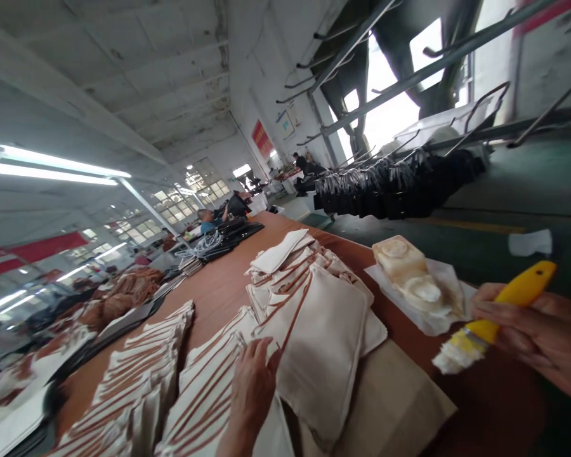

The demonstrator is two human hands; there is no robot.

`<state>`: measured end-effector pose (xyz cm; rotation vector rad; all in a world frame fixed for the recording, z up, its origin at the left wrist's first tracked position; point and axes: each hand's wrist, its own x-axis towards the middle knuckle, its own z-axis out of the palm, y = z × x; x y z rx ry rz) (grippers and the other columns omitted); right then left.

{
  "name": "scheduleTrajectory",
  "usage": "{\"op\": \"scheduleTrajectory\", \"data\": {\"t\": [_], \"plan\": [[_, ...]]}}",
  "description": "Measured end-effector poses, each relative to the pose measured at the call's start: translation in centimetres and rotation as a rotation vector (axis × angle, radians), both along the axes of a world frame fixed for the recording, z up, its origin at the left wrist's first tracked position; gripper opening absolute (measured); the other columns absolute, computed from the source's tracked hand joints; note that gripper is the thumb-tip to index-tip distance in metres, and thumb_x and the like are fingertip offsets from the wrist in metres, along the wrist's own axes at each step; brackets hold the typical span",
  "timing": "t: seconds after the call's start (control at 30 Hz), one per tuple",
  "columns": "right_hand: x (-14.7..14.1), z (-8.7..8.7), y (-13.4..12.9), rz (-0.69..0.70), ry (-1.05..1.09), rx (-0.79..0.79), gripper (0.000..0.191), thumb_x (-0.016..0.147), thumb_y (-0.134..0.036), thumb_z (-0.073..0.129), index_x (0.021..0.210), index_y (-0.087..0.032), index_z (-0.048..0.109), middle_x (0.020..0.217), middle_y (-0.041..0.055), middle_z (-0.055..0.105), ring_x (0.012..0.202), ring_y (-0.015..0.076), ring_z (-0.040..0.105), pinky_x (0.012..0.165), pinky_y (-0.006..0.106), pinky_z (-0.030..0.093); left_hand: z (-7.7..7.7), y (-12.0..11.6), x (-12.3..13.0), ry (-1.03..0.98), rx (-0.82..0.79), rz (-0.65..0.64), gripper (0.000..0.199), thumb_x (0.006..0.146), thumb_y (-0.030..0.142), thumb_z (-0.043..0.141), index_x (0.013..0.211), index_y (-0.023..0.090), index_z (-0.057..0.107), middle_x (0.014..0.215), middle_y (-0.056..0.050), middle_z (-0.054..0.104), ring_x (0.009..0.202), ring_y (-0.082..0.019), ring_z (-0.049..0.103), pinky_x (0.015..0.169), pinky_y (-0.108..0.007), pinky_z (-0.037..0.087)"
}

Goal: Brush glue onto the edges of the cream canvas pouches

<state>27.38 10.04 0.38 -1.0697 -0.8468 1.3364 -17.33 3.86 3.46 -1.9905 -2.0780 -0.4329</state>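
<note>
My right hand (537, 336) grips the yellow handle of a paintbrush (514, 298). White paste coats its bristles, which point down and left above the brown table. My left hand (254, 381) lies over the cream fabric pieces, its bent fingers and thumb closed at the edge of a flat cream fabric piece (321, 343). That piece rests on a heap of similar brown-edged pieces (285, 279). Overlapping rows of them (209, 393) spread beneath and left of the hand. Near the brush, a paste-smeared plastic container (402, 263) lies on a white sheet (452, 285).
Another row of brown-edged pieces (137, 374) lies on the brown tabletop (219, 285) at left. A tan board or sheet (400, 400) is under the flat piece. Black items hang from a metal rack (390, 184) beyond the right edge. A person (209, 221) is farther back.
</note>
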Motion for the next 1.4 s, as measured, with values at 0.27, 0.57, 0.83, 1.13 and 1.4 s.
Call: {"op": "scheduleTrajectory", "data": {"t": [0.27,0.57,0.83,1.13,1.4], "plan": [[-0.5,-0.8,0.2,0.007,0.080,-0.031,0.041,0.068,-0.057,0.080,0.068,-0.020,0.063,0.045,-0.0030,0.031,0.041,0.0094,0.026,0.039,0.024,0.024,-0.6,14.7,8.3,-0.219,0.017,0.054,0.030,0.095,0.036,0.046,0.102,0.018,0.068,0.096,-0.010,0.072,0.090,-0.023,0.066,0.078,-0.032,0.046],[1.3,-2.2,0.6,0.027,0.137,-0.023,0.034,0.081,-0.051,0.074,0.066,-0.023,0.062,0.046,-0.0010,0.031,0.042,0.0104,0.027,0.044,0.031,0.018,0.7,15.9,10.1,-0.402,0.060,0.005,0.027,0.088,0.041,0.055,0.090,0.016,0.066,0.088,-0.009,0.069,0.084,-0.022,0.064,0.074,-0.030,0.045],[-0.5,4.0,0.9,0.034,0.285,0.192,0.023,0.085,-0.038,0.073,0.078,-0.019,0.062,0.042,-0.0073,0.030,0.039,0.0068,0.021,0.043,0.025,0.015,3.1,6.0,15.5,-0.683,-0.080,-0.302,0.028,0.084,0.046,0.063,0.080,0.019,0.067,0.072,0.000,0.061,0.066,-0.014,0.056,0.060,-0.021,0.044],[-1.7,6.4,-0.2,0.228,0.003,0.494,0.028,0.094,-0.039,0.063,0.079,-0.017,0.056,0.056,-0.0065,0.038,0.049,0.0074,0.032,0.046,0.021,0.027,3.3,1.8,19.4,-0.771,-0.027,-0.476,0.018,0.087,0.036,0.063,0.079,0.021,0.071,0.077,-0.001,0.060,0.069,-0.013,0.058,0.062,-0.019,0.044],[-1.9,9.4,-0.6,0.177,-0.308,0.745,0.022,0.093,-0.031,0.061,0.078,-0.015,0.060,0.066,-0.0016,0.052,0.060,0.0115,0.046,0.057,0.023,0.040,3.1,1.0,21.0,-0.710,0.003,-0.562,0.021,0.089,0.038,0.060,0.084,0.024,0.074,0.075,-0.001,0.062,0.067,-0.012,0.060,0.062,-0.019,0.046]]}}
